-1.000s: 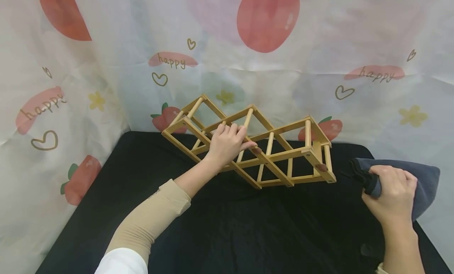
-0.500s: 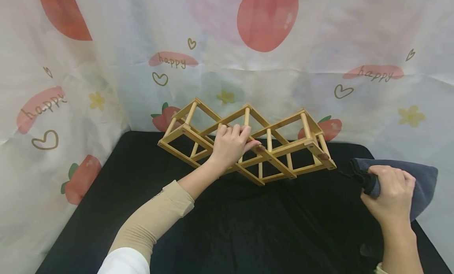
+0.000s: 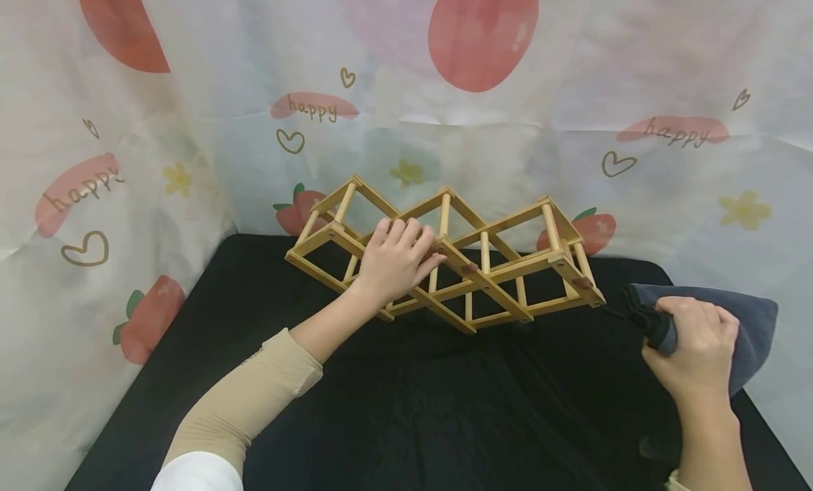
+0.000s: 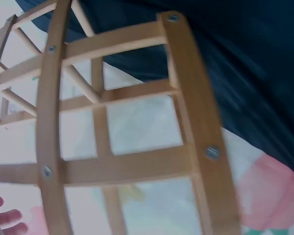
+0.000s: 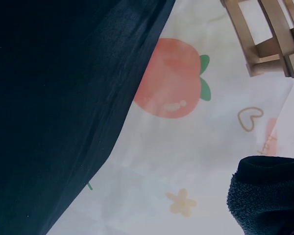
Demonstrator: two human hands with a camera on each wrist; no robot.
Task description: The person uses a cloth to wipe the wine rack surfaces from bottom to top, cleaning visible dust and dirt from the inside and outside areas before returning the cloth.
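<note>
Cloth (image 3: 756, 329), dark blue and bunched up, is in your right hand (image 3: 701, 346), which grips it by the right side of the black table (image 3: 444, 420). Your left hand (image 3: 394, 262) is over the wooden rack (image 3: 487, 286), its fingers spread and loose; you cannot tell how firmly they touch the wood. The rack stands near the back of the table, in front of the fruit sheet (image 3: 508, 159). A hard push on one end could make it slide or tip, because your left hand is so loose. Count them: two hands, one cloth, one rack, one table, three yellow flowers (image 3: 744, 210) on the sheet
</note>
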